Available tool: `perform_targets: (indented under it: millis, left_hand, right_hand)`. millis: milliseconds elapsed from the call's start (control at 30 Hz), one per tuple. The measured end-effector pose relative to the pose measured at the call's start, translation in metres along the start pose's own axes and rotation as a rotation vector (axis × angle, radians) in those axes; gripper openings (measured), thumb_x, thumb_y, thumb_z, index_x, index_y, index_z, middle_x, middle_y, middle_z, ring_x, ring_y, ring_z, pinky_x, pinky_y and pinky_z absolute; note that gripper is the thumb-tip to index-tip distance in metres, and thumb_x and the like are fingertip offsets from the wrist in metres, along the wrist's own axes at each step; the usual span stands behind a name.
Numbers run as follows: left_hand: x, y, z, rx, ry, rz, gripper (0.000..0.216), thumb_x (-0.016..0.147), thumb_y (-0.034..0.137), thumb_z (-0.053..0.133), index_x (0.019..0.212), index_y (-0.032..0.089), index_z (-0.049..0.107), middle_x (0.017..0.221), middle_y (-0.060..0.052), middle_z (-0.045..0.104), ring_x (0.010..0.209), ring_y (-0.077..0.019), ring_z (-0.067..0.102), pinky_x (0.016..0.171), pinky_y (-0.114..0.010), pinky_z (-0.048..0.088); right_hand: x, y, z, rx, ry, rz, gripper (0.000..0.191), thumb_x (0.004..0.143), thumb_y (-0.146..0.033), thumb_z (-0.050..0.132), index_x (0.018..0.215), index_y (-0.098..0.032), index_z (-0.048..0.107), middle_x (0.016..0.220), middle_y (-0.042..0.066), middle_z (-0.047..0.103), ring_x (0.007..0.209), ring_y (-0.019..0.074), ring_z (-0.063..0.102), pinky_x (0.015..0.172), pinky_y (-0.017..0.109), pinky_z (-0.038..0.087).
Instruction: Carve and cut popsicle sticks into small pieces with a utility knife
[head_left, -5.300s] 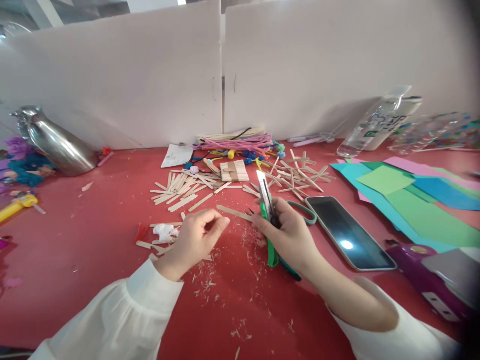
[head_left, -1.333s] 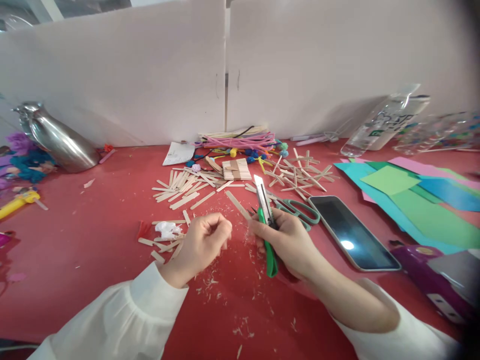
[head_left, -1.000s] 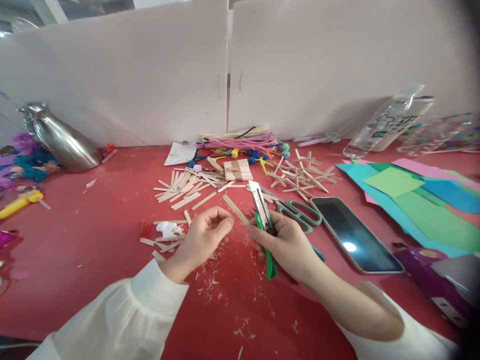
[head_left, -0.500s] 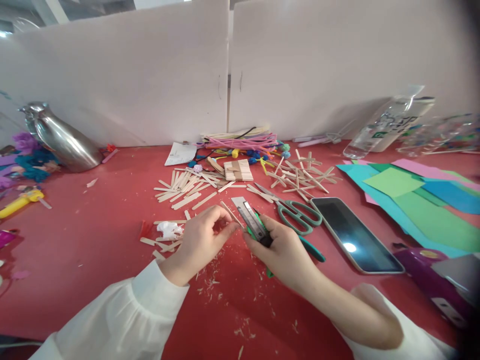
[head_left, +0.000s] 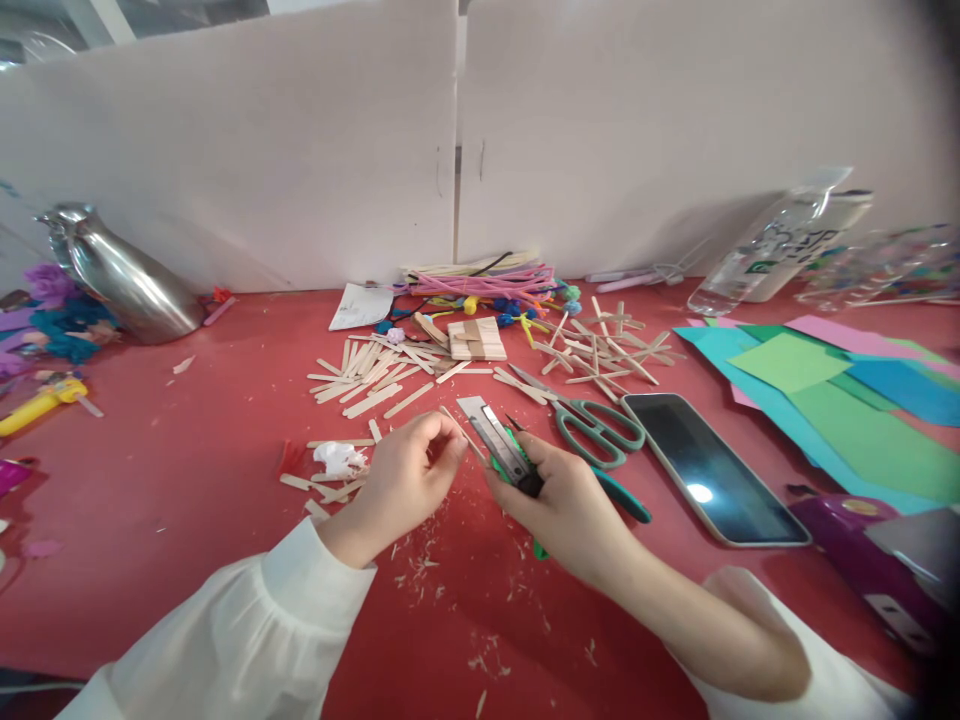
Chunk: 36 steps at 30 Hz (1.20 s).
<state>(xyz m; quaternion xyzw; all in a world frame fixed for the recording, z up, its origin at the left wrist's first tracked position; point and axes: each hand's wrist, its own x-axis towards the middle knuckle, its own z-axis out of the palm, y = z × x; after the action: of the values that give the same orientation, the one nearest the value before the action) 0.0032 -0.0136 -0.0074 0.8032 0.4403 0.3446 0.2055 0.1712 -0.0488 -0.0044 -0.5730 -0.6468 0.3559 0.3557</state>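
Note:
A thin wooden stick (head_left: pixel 475 447) slants between my two hands. My left hand (head_left: pixel 409 470) has thumb and index finger closed on it near its upper end. The stick's lower end meets the fingertips of my right hand (head_left: pixel 574 495). That hand is wrapped around a green and black utility knife (head_left: pixel 501 445), its wide blade (head_left: pixel 472 408) out and pointing up and away, just right of the stick. Pale wood shavings (head_left: pixel 427 562) lie scattered on the red table (head_left: pixel 420 640) below. The knife's grip is partly hidden by my right hand.
Beyond my hands lie loose craft sticks (head_left: pixel 367 375), a banded stick bundle (head_left: pixel 478 340) and pipe cleaners (head_left: pixel 480 280). Scissors (head_left: pixel 600 432), a phone (head_left: pixel 712 465) and coloured paper (head_left: pixel 847 420) are to the right. A steel jug (head_left: pixel 131 275) stands left; a plastic bottle (head_left: pixel 765 245) stands back right.
My left thumb has drawn back a little from my right fingertips, showing more of the stick. The knife blade has shifted slightly left. Everything else stays in place.

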Motion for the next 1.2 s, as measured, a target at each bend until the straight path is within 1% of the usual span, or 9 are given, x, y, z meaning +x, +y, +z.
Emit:
perform_targets:
  millis: [300, 367, 433, 500, 567, 667, 867, 1100, 1200]
  left_hand:
    - [-0.003, 0.007, 0.004, -0.186, -0.029, -0.103, 0.019, 0.086, 0.025, 0.046, 0.069, 0.018, 0.04, 0.058, 0.006, 0.039, 0.052, -0.0076, 0.038, 0.05, -0.02, 0.03]
    - [-0.005, 0.009, 0.002, -0.239, -0.069, -0.136, 0.019, 0.087, 0.024, 0.043, 0.069, 0.019, 0.039, 0.057, 0.006, 0.036, 0.051, -0.0077, 0.035, 0.049, -0.021, 0.029]
    - [-0.004, 0.009, -0.001, -0.275, -0.109, -0.171, 0.029, 0.089, 0.027, 0.038, 0.063, 0.019, 0.033, 0.054, 0.006, 0.03, 0.048, -0.0079, 0.031, 0.046, -0.022, 0.025]
    - [-0.001, 0.008, -0.005, -0.288, -0.064, -0.212, 0.035, 0.09, 0.032, 0.038, 0.058, 0.019, 0.029, 0.052, 0.006, 0.027, 0.047, -0.0081, 0.028, 0.046, -0.023, 0.023]
    - [0.005, 0.006, -0.007, -0.349, -0.01, -0.245, 0.034, 0.088, 0.037, 0.041, 0.06, 0.018, 0.036, 0.054, 0.005, 0.033, 0.049, -0.0085, 0.033, 0.048, -0.022, 0.027]
    - [0.01, 0.005, -0.008, -0.508, -0.026, -0.324, 0.032, 0.086, 0.045, 0.044, 0.07, 0.018, 0.045, 0.057, 0.004, 0.042, 0.049, -0.0088, 0.04, 0.048, -0.022, 0.032]
    - [0.009, 0.003, -0.003, -0.653, -0.056, -0.449, 0.037, 0.083, 0.051, 0.049, 0.067, 0.017, 0.047, 0.06, 0.003, 0.049, 0.047, -0.0073, 0.042, 0.046, -0.021, 0.033]
    - [0.01, -0.002, -0.005, -0.63, -0.079, -0.463, 0.037, 0.084, 0.046, 0.048, 0.063, 0.016, 0.05, 0.055, 0.003, 0.05, 0.046, -0.0074, 0.043, 0.047, -0.021, 0.035]
    - [0.011, -0.004, -0.006, -0.521, -0.134, -0.458, 0.037, 0.086, 0.045, 0.044, 0.062, 0.017, 0.047, 0.053, 0.004, 0.048, 0.041, -0.007, 0.04, 0.046, -0.021, 0.033]
  right_hand:
    - [0.005, 0.005, -0.002, -0.111, 0.105, -0.108, 0.02, 0.069, -0.024, 0.05, 0.059, -0.022, 0.033, 0.052, -0.007, 0.033, 0.048, 0.0086, 0.031, 0.044, 0.022, 0.027]
    - [0.007, 0.005, -0.005, -0.044, 0.117, -0.063, 0.019, 0.07, -0.027, 0.052, 0.06, -0.022, 0.036, 0.051, -0.007, 0.033, 0.047, 0.0083, 0.032, 0.044, 0.022, 0.028]
    - [0.009, 0.003, -0.009, 0.086, 0.085, 0.027, 0.018, 0.071, -0.033, 0.053, 0.065, -0.021, 0.041, 0.051, -0.008, 0.035, 0.045, 0.0083, 0.035, 0.043, 0.022, 0.03]
    - [0.01, 0.001, -0.011, 0.227, 0.022, 0.096, 0.019, 0.072, -0.038, 0.054, 0.072, -0.02, 0.046, 0.051, -0.007, 0.04, 0.044, 0.009, 0.039, 0.043, 0.023, 0.033]
    - [0.009, -0.002, -0.011, 0.308, -0.032, 0.121, 0.021, 0.071, -0.039, 0.056, 0.077, -0.019, 0.049, 0.051, -0.007, 0.044, 0.045, 0.0096, 0.043, 0.045, 0.023, 0.037]
    - [0.007, -0.005, -0.01, 0.325, -0.07, 0.132, 0.021, 0.069, -0.037, 0.059, 0.077, -0.019, 0.05, 0.051, -0.007, 0.045, 0.044, 0.0093, 0.044, 0.045, 0.023, 0.037]
    - [0.006, -0.005, -0.008, 0.349, -0.136, 0.175, 0.021, 0.067, -0.034, 0.063, 0.074, -0.019, 0.049, 0.05, -0.008, 0.044, 0.043, 0.0084, 0.045, 0.042, 0.021, 0.035]
    - [0.003, -0.005, -0.008, 0.329, -0.211, 0.17, 0.022, 0.072, -0.037, 0.06, 0.077, -0.019, 0.048, 0.052, -0.007, 0.046, 0.045, 0.0091, 0.047, 0.045, 0.023, 0.038]
    - [0.006, -0.002, -0.016, 0.237, -0.185, 0.139, 0.024, 0.072, -0.039, 0.06, 0.078, -0.02, 0.048, 0.053, -0.008, 0.045, 0.045, 0.0097, 0.046, 0.044, 0.024, 0.038]
